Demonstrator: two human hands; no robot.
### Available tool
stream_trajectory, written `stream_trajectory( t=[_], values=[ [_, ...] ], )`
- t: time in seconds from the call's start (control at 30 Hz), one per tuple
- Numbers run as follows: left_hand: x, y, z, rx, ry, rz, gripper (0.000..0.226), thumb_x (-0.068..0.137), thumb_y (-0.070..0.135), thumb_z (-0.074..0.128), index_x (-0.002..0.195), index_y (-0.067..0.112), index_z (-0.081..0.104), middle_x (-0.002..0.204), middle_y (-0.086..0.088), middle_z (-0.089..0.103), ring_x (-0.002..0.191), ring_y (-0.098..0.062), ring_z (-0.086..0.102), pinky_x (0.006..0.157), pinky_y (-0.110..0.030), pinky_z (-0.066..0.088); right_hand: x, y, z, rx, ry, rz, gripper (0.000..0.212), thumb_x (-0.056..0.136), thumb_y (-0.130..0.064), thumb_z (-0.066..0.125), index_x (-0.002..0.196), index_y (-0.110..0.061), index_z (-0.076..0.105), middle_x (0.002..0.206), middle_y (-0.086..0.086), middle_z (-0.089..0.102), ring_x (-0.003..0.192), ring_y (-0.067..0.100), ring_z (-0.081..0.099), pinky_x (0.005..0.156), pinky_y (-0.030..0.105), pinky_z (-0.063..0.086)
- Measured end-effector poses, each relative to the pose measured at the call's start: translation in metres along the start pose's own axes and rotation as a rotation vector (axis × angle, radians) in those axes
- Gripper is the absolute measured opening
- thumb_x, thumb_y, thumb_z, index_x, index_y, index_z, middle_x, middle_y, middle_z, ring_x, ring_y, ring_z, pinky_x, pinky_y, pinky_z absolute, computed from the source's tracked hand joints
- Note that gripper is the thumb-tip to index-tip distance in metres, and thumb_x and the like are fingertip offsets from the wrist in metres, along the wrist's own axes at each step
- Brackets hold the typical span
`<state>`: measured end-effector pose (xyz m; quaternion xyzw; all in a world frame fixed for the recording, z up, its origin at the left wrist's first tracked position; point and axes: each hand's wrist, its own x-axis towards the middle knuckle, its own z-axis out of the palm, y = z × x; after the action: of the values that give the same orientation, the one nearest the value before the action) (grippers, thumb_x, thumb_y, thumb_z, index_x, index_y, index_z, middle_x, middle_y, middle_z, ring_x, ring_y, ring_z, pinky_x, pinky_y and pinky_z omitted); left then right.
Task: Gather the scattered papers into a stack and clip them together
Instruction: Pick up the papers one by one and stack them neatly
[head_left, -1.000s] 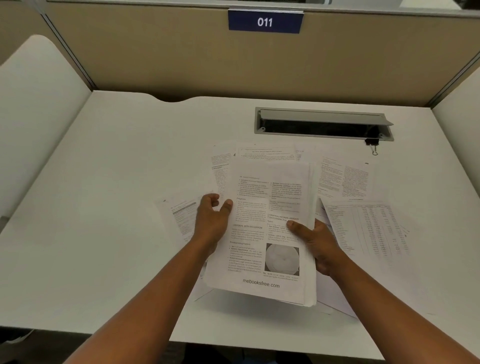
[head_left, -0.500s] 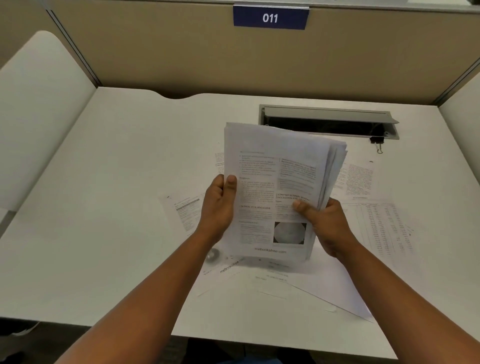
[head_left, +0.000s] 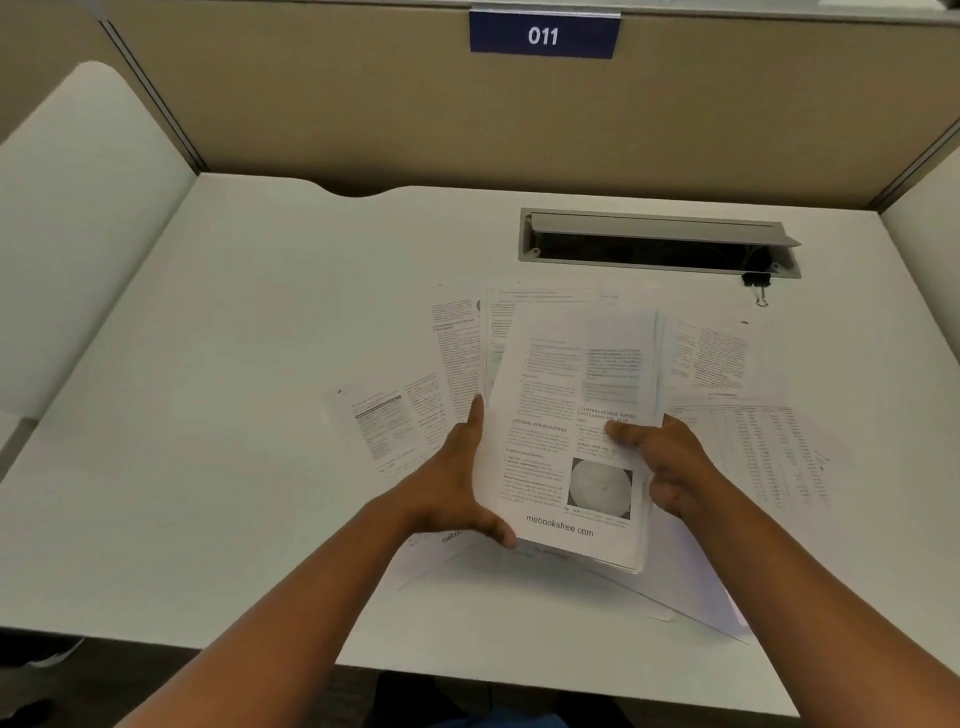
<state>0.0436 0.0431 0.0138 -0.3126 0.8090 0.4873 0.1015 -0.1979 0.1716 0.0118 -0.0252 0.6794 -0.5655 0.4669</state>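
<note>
Left hand and right hand are holding a partial stack, loose sheets are lying around on the bench, binder clip sitting apart.

2 hands, 1 paper stack, 1 binder clip, 1 number sign
</note>
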Motion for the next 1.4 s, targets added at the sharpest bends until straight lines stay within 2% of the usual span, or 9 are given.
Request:
stream_trajectory(
  t=[0.3,0.53,0.63,0.7,0.77,0.9,1.13,1.23,1.4],
  values=[
    [-0.001,-0.011,0.008,0.163,-0.027,0.013,0.144,0.067,0.051,0.087,0.153,0.032,-0.027,0.160,0.012,0.007,0.145,-0.014,0.023,0.115,-0.035,0.036,0.003,0.013,-0.006,0.027,-0.011,0.053,0.057,0.081,0.002,0.076,0.134,-0.014,0.062,0.126,0.010,0.070,0.114,0.030,0.067,0.102,0.050,0.051],
    [0.002,-0.014,0.010,0.131,-0.015,0.010,0.144,0.068,0.047,0.088,0.153,0.032,-0.027,0.161,0.011,0.009,0.143,-0.012,0.025,0.113,-0.033,0.037,0.000,0.012,-0.007,0.035,-0.024,0.022,0.055,0.083,0.001,0.074,0.134,-0.015,0.061,0.125,0.010,0.070,0.114,0.031,0.067,0.100,0.053,0.052],
    [0.003,-0.011,0.010,-0.072,-0.002,0.017,0.149,0.060,0.053,0.091,0.155,0.036,-0.022,0.163,0.015,0.012,0.145,-0.010,0.023,0.117,-0.037,0.031,0.000,0.012,-0.008,0.040,-0.043,0.034,0.055,0.082,0.000,0.074,0.134,-0.015,0.061,0.124,0.009,0.071,0.113,0.029,0.068,0.093,0.045,0.056],
    [0.005,-0.006,0.008,-0.363,0.044,-0.013,0.137,0.065,0.052,0.088,0.156,0.039,-0.013,0.159,0.010,0.031,0.140,-0.014,0.038,0.115,-0.042,0.037,-0.003,0.012,-0.008,0.012,-0.071,0.038,0.050,0.083,0.000,0.073,0.130,-0.015,0.064,0.122,0.010,0.072,0.112,0.029,0.068,0.090,0.043,0.057],
    [0.010,-0.003,0.007,-0.640,0.108,-0.077,0.108,0.078,0.050,0.078,0.155,0.042,0.002,0.146,0.006,0.054,0.123,-0.019,0.061,0.101,-0.047,0.053,-0.007,0.011,-0.005,-0.026,-0.098,0.044,0.037,0.085,0.001,0.072,0.116,-0.018,0.069,0.116,0.010,0.074,0.108,0.029,0.069,0.094,0.047,0.056],
    [0.019,0.003,0.013,-0.771,0.211,-0.143,0.040,0.102,0.025,0.058,0.139,0.025,0.046,0.133,0.001,0.066,0.112,-0.020,0.069,0.098,-0.050,0.056,-0.017,0.010,-0.002,-0.086,-0.126,0.009,0.033,0.085,0.003,0.071,0.101,-0.027,0.068,0.108,0.006,0.075,0.105,0.029,0.070,0.096,0.051,0.054],
    [0.019,0.012,0.032,-0.675,0.359,-0.207,0.034,0.104,0.025,0.052,0.137,0.027,0.051,0.133,0.009,0.064,0.118,-0.016,0.063,0.103,-0.043,0.051,-0.023,0.021,-0.013,-0.188,-0.205,-0.025,0.041,0.084,-0.013,0.076,0.123,-0.021,0.066,0.113,0.002,0.076,0.105,0.023,0.072,0.093,0.046,0.057],
    [0.021,0.014,0.037,-0.549,0.338,-0.220,0.038,0.102,0.030,0.055,0.140,0.025,0.048,0.138,0.007,0.060,0.123,-0.019,0.060,0.104,-0.046,0.051,-0.024,0.028,-0.018,-0.228,-0.131,-0.062,0.030,0.087,-0.014,0.074,0.113,-0.027,0.067,0.109,0.000,0.077,0.100,0.023,0.073,0.088,0.045,0.059],
    [0.031,0.024,0.034,-0.488,0.288,-0.190,0.031,0.095,0.037,0.066,0.119,0.018,0.060,0.117,0.003,0.071,0.100,-0.016,0.071,0.085,-0.036,0.060,-0.028,0.021,-0.045,-0.271,-0.055,-0.068,0.028,0.088,-0.018,0.073,0.116,-0.017,0.069,0.109,0.006,0.077,0.096,0.030,0.074,0.087,0.053,0.059]
  ],
)
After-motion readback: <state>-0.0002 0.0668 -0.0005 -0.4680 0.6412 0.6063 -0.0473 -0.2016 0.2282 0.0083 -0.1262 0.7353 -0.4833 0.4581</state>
